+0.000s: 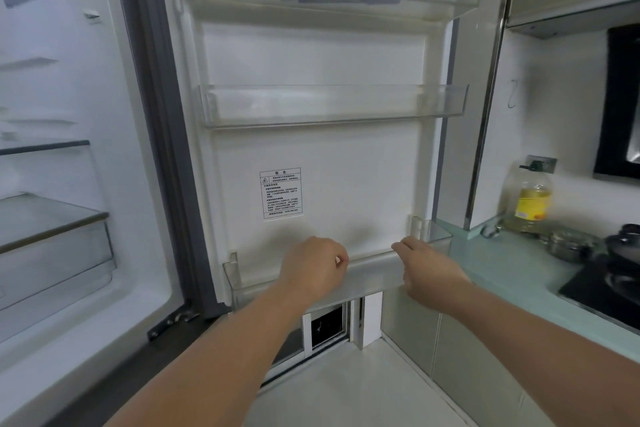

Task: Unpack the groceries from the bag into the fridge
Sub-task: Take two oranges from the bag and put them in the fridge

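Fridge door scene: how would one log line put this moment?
fridge door: open | left hand: at bottom door bin rim, curled | right hand: at same rim | grocery bag: not in view

We have a single view, taken from a camera worn on the person's head, so no second view shares the scene with it. We look forward and slightly down, straight at the inner side of the open fridge door [318, 156], which fills the centre of the frame and stands close, within arm's reach. The wide lens bends the edges: the fridge interior [52, 184] curves along the left side, and the table [512, 274] with a stove [609, 284] runs down the right. Both forearms come in from the bottom edge, the left hand [311, 265] and right hand [426, 265] meeting the door's lowest shelf [367, 274] at lower centre.
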